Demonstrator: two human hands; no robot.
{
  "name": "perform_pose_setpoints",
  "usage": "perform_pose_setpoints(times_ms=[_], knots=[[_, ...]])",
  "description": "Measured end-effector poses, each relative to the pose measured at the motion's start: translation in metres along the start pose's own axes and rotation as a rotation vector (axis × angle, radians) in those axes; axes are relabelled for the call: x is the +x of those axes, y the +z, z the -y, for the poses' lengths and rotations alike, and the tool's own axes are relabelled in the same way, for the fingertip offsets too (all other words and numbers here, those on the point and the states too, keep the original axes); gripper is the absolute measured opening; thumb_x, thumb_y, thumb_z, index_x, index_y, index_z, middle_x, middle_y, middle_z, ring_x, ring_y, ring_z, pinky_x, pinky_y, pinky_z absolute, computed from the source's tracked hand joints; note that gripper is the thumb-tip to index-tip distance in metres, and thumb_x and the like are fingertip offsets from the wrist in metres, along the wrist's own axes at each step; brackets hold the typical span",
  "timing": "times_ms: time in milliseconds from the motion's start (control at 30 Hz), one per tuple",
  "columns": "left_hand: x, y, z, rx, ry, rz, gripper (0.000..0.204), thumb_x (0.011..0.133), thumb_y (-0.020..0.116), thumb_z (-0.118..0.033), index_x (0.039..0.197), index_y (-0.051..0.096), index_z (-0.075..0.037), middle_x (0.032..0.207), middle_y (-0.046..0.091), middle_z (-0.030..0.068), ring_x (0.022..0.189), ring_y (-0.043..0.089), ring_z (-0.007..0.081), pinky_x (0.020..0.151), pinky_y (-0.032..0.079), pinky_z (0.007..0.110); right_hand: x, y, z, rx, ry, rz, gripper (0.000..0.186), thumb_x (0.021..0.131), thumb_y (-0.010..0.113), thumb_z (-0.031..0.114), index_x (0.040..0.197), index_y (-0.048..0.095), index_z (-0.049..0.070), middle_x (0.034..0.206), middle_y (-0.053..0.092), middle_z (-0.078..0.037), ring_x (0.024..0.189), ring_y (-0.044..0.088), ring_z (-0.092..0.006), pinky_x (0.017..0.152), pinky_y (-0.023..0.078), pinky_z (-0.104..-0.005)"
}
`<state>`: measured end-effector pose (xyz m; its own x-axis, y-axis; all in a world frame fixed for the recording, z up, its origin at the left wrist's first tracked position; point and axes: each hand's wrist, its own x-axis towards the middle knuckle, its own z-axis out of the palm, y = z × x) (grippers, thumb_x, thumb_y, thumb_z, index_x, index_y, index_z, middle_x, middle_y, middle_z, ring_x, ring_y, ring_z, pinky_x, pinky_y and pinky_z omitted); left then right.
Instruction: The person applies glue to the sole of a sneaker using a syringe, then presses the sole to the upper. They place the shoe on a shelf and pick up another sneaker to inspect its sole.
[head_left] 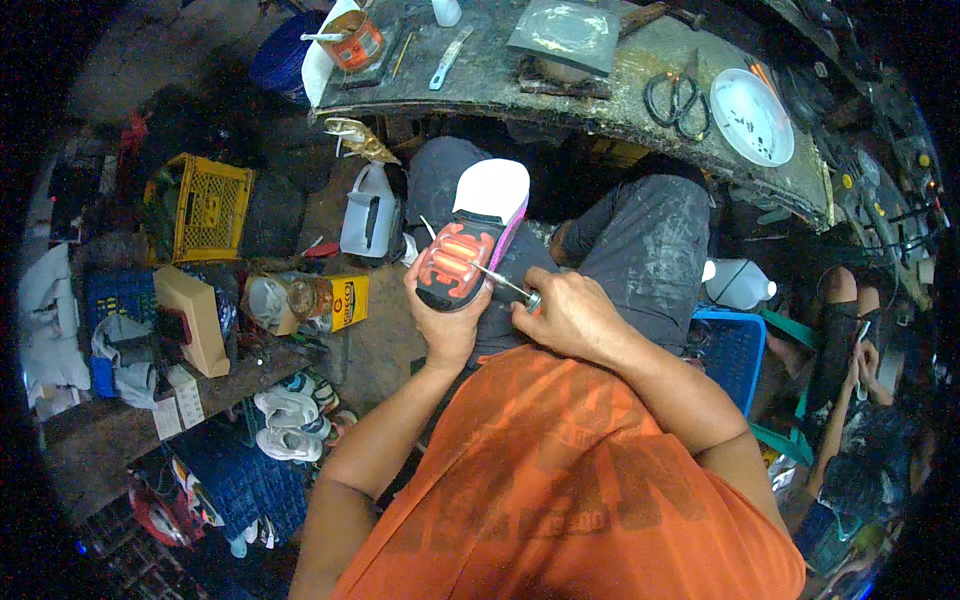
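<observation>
My left hand (447,328) grips a shoe (493,188) by its heel end over my lap, with the sole turned up. The front of that sole is white, the heel part is black with an orange-red ribbed pattern, and a purple-pink side shows on the right. In my closed right hand (572,316) is an awl (508,286), or a similar thin metal-shafted tool. Its tip points left and meets the edge of the patterned heel; whether it has gone in cannot be made out. My palm hides most of its handle.
Ahead, a worn bench (490,85) bears scissors (676,100), a white bowl (752,117), a blue-handled knife (452,58), a dark square slab (566,38) and an orange can (355,45). A white jug (370,215) and yellow crate (213,210) stand left. Another person's hands (868,368) are at right.
</observation>
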<state>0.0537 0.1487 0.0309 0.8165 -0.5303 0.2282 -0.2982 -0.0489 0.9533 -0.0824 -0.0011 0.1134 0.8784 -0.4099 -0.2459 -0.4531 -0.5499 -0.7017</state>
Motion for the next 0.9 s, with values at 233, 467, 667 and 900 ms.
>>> perform_pose_setpoints(times_ms=[233,467,667,900], knots=[[-0.002,-0.001,0.007,0.012,0.016,-0.002,0.095,0.068,0.094,0.003,0.147,0.042,-0.001,0.14,0.056,0.0152,0.13,0.057,0.0261,0.115,0.046,0.042,-0.003,0.002,0.002,-0.05,0.0,0.026,0.037,0.091,0.069,0.034,0.099,0.07,-0.001,0.082,0.073,-0.029,0.078,0.074,-0.0475,0.077,0.06,-0.0586],[-0.003,-0.001,0.013,0.021,-0.074,-0.034,0.096,0.066,0.095,0.001,0.147,0.044,-0.001,0.138,0.057,0.0153,0.13,0.057,0.0274,0.115,0.045,0.041,-0.005,0.001,0.004,-0.046,-0.014,0.044,0.037,0.091,0.069,0.034,0.099,0.069,-0.002,0.082,0.073,-0.029,0.078,0.074,-0.0474,0.077,0.06,-0.0587],[-0.003,-0.001,0.014,0.053,-0.043,-0.017,0.097,0.067,0.099,-0.005,0.147,0.044,-0.001,0.137,0.057,0.015,0.13,0.057,0.0271,0.114,0.045,0.041,-0.005,0.0,0.006,-0.031,-0.01,0.06,0.036,0.09,0.068,0.033,0.099,0.069,-0.002,0.083,0.073,-0.03,0.079,0.074,-0.0479,0.077,0.06,-0.0591],[-0.003,0.001,0.008,0.089,0.0,-0.03,0.097,0.068,0.1,-0.009,0.147,0.044,-0.003,0.137,0.057,0.0145,0.128,0.058,0.0261,0.112,0.046,0.04,-0.008,0.005,0.007,-0.045,-0.045,0.062,0.036,0.09,0.069,0.034,0.098,0.068,-0.001,0.084,0.074,-0.029,0.079,0.074,-0.0476,0.077,0.06,-0.059]])
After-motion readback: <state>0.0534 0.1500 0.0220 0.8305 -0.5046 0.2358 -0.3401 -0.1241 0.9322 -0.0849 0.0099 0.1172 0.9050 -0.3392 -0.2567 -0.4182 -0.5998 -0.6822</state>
